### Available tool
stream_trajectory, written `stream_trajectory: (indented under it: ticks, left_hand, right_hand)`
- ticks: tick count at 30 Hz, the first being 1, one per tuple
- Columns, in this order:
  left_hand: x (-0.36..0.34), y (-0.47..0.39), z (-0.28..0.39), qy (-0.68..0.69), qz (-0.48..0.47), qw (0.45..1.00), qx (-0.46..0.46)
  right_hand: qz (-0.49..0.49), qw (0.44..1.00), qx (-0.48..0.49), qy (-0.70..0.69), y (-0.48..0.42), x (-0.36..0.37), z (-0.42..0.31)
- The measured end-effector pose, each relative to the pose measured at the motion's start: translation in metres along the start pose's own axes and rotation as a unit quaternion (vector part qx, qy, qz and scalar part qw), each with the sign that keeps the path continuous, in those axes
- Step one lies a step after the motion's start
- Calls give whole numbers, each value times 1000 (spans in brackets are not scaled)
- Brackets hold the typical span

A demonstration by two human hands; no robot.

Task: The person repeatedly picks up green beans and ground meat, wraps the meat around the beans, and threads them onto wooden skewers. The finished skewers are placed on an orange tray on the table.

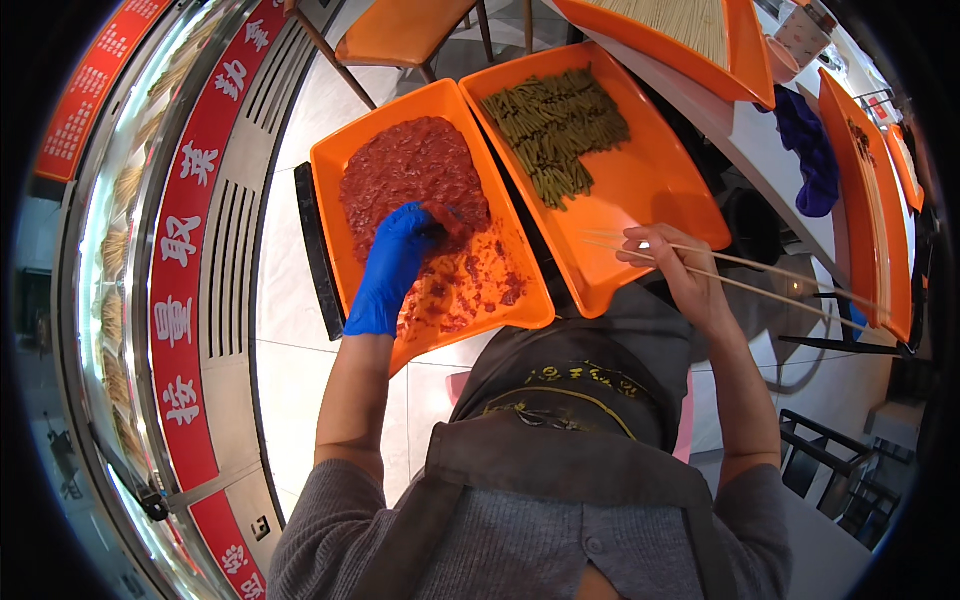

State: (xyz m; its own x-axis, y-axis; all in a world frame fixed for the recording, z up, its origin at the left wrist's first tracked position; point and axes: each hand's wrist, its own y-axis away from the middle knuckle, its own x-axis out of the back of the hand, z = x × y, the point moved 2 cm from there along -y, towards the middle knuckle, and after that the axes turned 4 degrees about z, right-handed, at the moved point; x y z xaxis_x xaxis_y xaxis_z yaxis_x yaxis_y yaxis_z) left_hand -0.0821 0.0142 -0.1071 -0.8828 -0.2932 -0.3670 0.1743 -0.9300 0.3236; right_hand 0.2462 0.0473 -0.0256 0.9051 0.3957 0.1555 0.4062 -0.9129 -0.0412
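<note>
My left hand (405, 236), in a blue glove, is at the near edge of a heap of red marinated raw meat (412, 161). Its fingers close on a piece of this meat (450, 222), partly hiding it. The heap lies in an orange plastic tray (536, 289), with red smears and scraps on the bare near part. In a second orange tray (645, 180), to the right, cut green bean-like stems (555, 124) lie in rows. My bare right hand (675, 266) pinches long, thin wooden skewers (772, 274) above that tray's near end; their tips point left.
On a white table (750, 135) at right stand orange trays with bundled wooden skewers (682, 26) and a purple cloth (806, 150). An orange-seated chair (405, 30) stands beyond the trays. A lit display case (120, 247) runs along the left. Black chairs (825, 457) are at lower right.
</note>
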Motion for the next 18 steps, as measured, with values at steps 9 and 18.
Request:
stream_trajectory:
  ticks: [9, 18]
  left_hand:
    - [-26, 22, -4, 107, 33, 994, -10]
    - [-43, 44, 18, 42, 31, 998, -44]
  right_hand:
    - [-15, 993, 6, -117, -13, -44, -26]
    - [12, 981, -1, 195, -20, -9, -20]
